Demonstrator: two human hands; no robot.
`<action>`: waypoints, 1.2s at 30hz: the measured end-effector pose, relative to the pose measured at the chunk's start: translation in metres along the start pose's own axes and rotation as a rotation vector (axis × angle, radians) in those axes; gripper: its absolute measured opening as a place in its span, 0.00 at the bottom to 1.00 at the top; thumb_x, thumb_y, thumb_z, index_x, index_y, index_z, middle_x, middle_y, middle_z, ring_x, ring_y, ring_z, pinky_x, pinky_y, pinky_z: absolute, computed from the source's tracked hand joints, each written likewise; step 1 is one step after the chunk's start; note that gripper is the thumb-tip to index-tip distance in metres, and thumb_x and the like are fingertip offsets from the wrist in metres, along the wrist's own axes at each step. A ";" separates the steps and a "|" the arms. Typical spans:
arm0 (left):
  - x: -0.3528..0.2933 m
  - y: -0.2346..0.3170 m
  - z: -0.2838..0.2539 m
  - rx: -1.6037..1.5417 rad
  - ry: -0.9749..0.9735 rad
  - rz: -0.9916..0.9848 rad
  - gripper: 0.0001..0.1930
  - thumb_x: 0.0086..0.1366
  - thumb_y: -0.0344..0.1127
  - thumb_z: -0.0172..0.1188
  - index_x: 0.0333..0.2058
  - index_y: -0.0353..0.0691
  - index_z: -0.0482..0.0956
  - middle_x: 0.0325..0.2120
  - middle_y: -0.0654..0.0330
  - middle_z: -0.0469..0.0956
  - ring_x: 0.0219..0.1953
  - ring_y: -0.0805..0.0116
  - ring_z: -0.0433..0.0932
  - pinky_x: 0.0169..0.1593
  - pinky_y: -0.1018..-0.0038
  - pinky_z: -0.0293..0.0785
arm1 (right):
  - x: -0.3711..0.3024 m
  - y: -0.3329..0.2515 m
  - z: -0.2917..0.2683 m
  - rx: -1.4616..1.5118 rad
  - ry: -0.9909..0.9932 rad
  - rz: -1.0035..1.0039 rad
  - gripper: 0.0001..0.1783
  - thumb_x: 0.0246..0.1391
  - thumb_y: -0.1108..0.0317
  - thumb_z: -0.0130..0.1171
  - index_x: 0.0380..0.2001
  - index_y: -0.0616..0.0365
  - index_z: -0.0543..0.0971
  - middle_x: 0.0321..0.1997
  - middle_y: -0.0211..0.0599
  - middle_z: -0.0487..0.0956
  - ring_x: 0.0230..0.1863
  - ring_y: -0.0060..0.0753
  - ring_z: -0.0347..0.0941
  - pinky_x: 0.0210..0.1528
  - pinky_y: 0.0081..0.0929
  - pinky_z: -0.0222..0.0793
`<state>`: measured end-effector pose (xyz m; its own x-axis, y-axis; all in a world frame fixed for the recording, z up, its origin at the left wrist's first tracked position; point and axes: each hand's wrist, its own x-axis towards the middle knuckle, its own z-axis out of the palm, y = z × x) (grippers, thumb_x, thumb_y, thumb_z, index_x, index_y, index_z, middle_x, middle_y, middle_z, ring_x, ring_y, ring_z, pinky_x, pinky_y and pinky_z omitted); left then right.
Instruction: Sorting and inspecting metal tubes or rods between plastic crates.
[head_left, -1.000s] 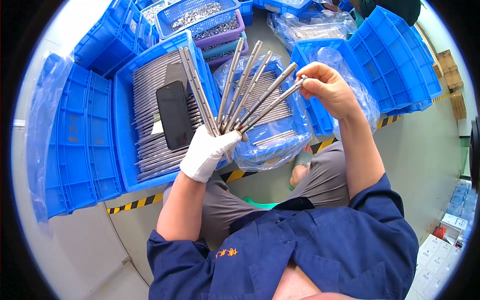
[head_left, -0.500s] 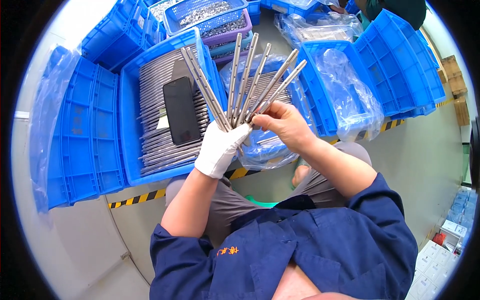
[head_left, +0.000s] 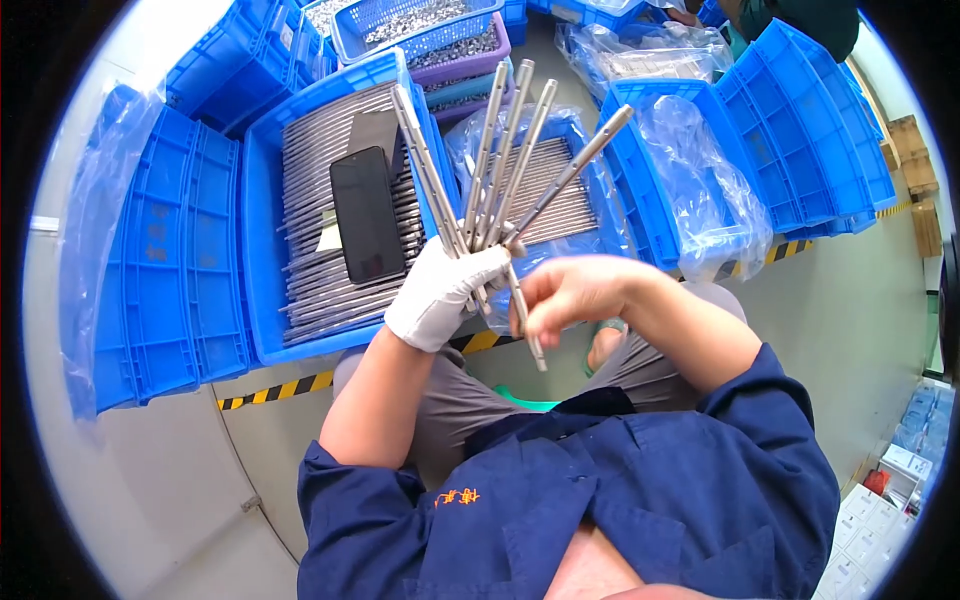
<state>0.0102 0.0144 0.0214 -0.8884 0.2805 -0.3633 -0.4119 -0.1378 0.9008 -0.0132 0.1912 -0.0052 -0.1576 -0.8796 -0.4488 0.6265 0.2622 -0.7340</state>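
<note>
My left hand (head_left: 440, 290), in a white glove, is closed around a fanned bunch of thin metal rods (head_left: 492, 170) with small holes along them. One metal rod (head_left: 530, 335) sits lower than the others, its bottom end sticking out below the glove. My bare right hand (head_left: 580, 295), slightly blurred, has its curled fingers closed at this lower end. Behind the bunch, more rods lie in a plastic-lined blue crate (head_left: 560, 185). To the left, a blue crate (head_left: 262, 240) full of rods carries a black phone (head_left: 365, 215) on top.
Stacked blue crates (head_left: 165, 250) stand at the far left. On the right are a blue crate with clear plastic film (head_left: 700, 180) and nested crates (head_left: 800, 130). Baskets of small metal parts (head_left: 420, 25) sit at the back. Yellow-black tape (head_left: 280, 393) marks the floor.
My right hand has moved down from the top of my left fist to below it. One rod has slid lower through the fist and leans right, apart from the rest.
</note>
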 end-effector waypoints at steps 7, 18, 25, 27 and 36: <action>0.001 0.002 -0.018 0.173 0.122 0.127 0.12 0.49 0.32 0.56 0.33 0.33 0.70 0.22 0.61 0.71 0.22 0.75 0.70 0.25 0.81 0.67 | -0.046 -0.031 -0.014 -0.673 0.399 -0.050 0.10 0.37 0.69 0.58 0.28 0.59 0.75 0.24 0.31 0.75 0.26 0.22 0.70 0.27 0.18 0.65; 0.000 -0.003 0.001 0.127 0.053 0.052 0.12 0.49 0.32 0.55 0.32 0.33 0.69 0.17 0.62 0.69 0.19 0.77 0.67 0.24 0.82 0.63 | -0.064 -0.032 -0.050 0.155 0.412 -0.925 0.09 0.47 0.70 0.53 0.33 0.59 0.72 0.35 0.37 0.74 0.32 0.22 0.70 0.35 0.17 0.67; 0.002 -0.013 0.007 0.027 0.034 0.069 0.12 0.49 0.34 0.57 0.31 0.33 0.70 0.17 0.63 0.70 0.20 0.76 0.68 0.25 0.81 0.64 | -0.009 -0.008 -0.003 -0.092 0.589 -0.605 0.11 0.41 0.76 0.57 0.32 0.61 0.74 0.28 0.29 0.74 0.30 0.16 0.68 0.33 0.14 0.63; 0.002 -0.013 0.005 0.014 0.020 0.059 0.12 0.49 0.34 0.57 0.31 0.33 0.70 0.19 0.62 0.70 0.21 0.75 0.69 0.25 0.82 0.64 | 0.000 -0.003 0.006 -0.129 0.685 -0.680 0.10 0.42 0.75 0.56 0.33 0.61 0.73 0.26 0.28 0.73 0.28 0.16 0.67 0.32 0.15 0.64; 0.004 -0.007 -0.001 -0.223 0.026 0.036 0.10 0.52 0.29 0.53 0.34 0.35 0.68 0.26 0.60 0.70 0.19 0.79 0.63 0.23 0.84 0.60 | -0.017 -0.013 -0.013 0.190 0.294 -0.265 0.11 0.48 0.64 0.52 0.31 0.62 0.71 0.21 0.28 0.71 0.18 0.15 0.65 0.22 0.11 0.62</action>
<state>0.0089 0.0160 0.0136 -0.9071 0.2474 -0.3406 -0.4118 -0.3543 0.8396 -0.0290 0.2077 0.0054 -0.5256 -0.7489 -0.4036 0.6597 -0.0592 -0.7492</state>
